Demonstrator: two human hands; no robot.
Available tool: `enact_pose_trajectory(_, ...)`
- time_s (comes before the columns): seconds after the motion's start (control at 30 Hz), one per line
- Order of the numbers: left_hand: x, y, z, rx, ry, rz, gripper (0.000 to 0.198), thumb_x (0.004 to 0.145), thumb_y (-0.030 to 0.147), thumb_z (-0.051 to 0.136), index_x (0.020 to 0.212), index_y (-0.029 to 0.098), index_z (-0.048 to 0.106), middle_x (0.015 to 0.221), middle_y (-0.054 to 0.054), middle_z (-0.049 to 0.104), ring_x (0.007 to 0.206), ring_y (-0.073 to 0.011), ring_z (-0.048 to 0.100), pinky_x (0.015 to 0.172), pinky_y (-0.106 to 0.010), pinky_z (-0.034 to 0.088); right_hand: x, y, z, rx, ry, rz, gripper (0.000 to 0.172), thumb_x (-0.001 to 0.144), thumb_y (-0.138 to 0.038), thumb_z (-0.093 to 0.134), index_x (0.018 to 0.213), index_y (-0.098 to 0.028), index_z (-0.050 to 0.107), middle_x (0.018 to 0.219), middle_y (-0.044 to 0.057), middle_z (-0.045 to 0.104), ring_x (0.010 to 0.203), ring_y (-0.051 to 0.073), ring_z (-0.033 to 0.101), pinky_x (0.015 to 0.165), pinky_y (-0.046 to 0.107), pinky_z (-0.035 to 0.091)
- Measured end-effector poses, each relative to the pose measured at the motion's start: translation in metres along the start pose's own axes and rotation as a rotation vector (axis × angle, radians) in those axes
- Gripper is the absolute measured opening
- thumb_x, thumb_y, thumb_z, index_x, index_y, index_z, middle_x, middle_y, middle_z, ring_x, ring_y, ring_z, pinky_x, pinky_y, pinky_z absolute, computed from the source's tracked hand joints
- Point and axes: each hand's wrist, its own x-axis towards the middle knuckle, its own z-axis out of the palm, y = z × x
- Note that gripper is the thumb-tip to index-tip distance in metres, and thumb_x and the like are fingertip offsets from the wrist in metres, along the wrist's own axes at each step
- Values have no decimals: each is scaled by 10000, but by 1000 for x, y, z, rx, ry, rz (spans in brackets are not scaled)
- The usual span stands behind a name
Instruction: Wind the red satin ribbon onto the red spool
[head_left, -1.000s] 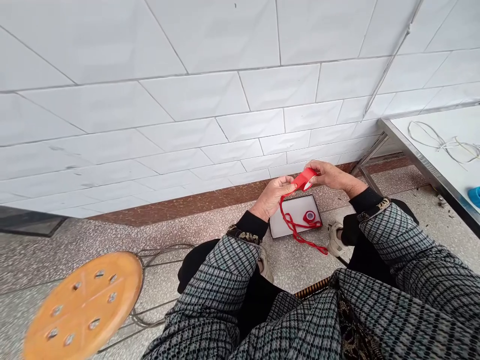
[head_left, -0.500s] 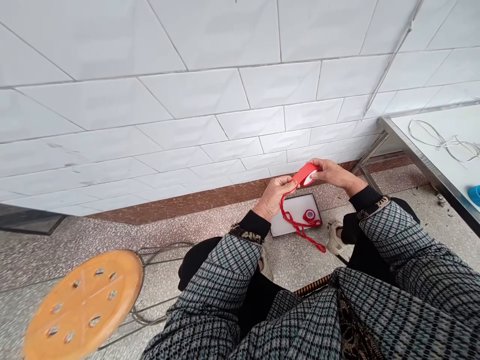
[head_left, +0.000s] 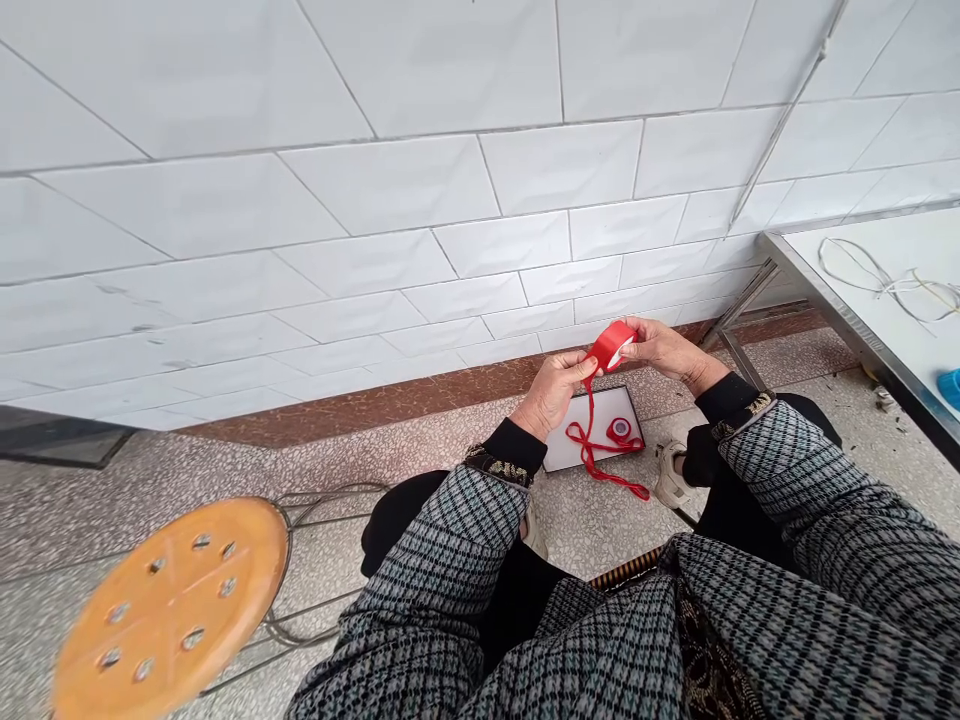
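Observation:
A wide roll of red ribbon (head_left: 609, 343) with a white core is held up in front of me. My right hand (head_left: 667, 352) grips its right side, thumb at the core. My left hand (head_left: 553, 388) pinches red ribbon at the roll's lower left edge, thumb on top; the exact hold is partly hidden by the fingers. From under my left fingers a narrow red ribbon (head_left: 590, 425) hangs down in loops. It crosses a shallow white tray or box lid (head_left: 566, 447) on the floor, where a small red ribbon roll (head_left: 619, 430) lies.
An orange round stool (head_left: 169, 610) with holes and metal legs stands at lower left. At right is a metal-edged table (head_left: 840, 300) bearing a white cable (head_left: 889, 285) and a blue object (head_left: 949, 388). A white tiled wall (head_left: 450, 200) rises ahead. My shoes flank the tray.
My left hand has moved slightly right, closer to the wide roll, and the stretch of ribbon between them is shorter. The hanging narrow ribbon has shifted and hangs straighter.

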Motion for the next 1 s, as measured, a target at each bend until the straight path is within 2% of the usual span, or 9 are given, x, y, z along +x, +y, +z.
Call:
enact_pose_trajectory(0.27,2,-5,3,-228,125,-43,389,533,247,981,582,170,603,609,25,591,608,-89,539,646,-242,424,2,7,-3,104,11,27,547,631,-426,1057,1005,-177,745,907,29,793,801,152,746,792,271,643)
enact_pose_trajectory(0.37,0,-5,6,-383,104,-26,423,572,232,982,584,168,564,609,26,559,622,-85,533,633,-231,426,3,8,-4,110,19,5,529,651,-409,1049,1009,-177,737,918,30,789,808,146,745,802,265,645)
enact_pose_trajectory(0.47,-3,-5,9,-490,26,12,454,662,285,974,590,177,539,557,40,464,587,-88,486,597,-236,409,4,10,-5,102,47,-20,515,668,-397,1043,1015,-176,733,923,22,785,819,140,742,828,263,636)
enact_pose_trajectory(0.57,-4,-6,11,-524,-18,47,506,716,299,949,567,181,480,536,44,404,560,-88,451,576,-244,397,4,10,-4,119,58,-28,533,654,-398,1049,1025,-172,739,937,23,783,835,143,740,846,271,632)
enact_pose_trajectory(0.7,-4,-5,11,-515,63,112,518,687,189,926,574,167,421,654,15,519,616,-78,505,598,-230,413,3,10,-2,130,37,-16,530,652,-384,1050,1022,-179,730,952,19,779,856,148,742,879,293,637)
enact_pose_trajectory(0.83,-6,-4,12,-508,64,144,639,650,158,933,593,178,296,584,62,375,535,-47,382,533,-204,332,2,11,2,164,43,-16,540,640,-374,1056,1015,-183,719,939,10,772,848,142,738,864,275,647)
enact_pose_trajectory(0.9,-7,-3,13,-486,41,103,574,651,167,937,638,189,363,572,87,334,501,-38,317,504,-195,283,3,12,5,184,52,-28,555,626,-374,1063,1017,-183,718,935,6,772,841,137,736,849,260,650)
enact_pose_trajectory(1.0,-7,-3,14,-404,21,36,409,666,205,939,811,200,557,602,101,408,484,-32,298,485,-193,242,3,12,7,203,50,-44,566,617,-378,1070,1019,-187,719,945,3,774,854,133,738,855,254,652)
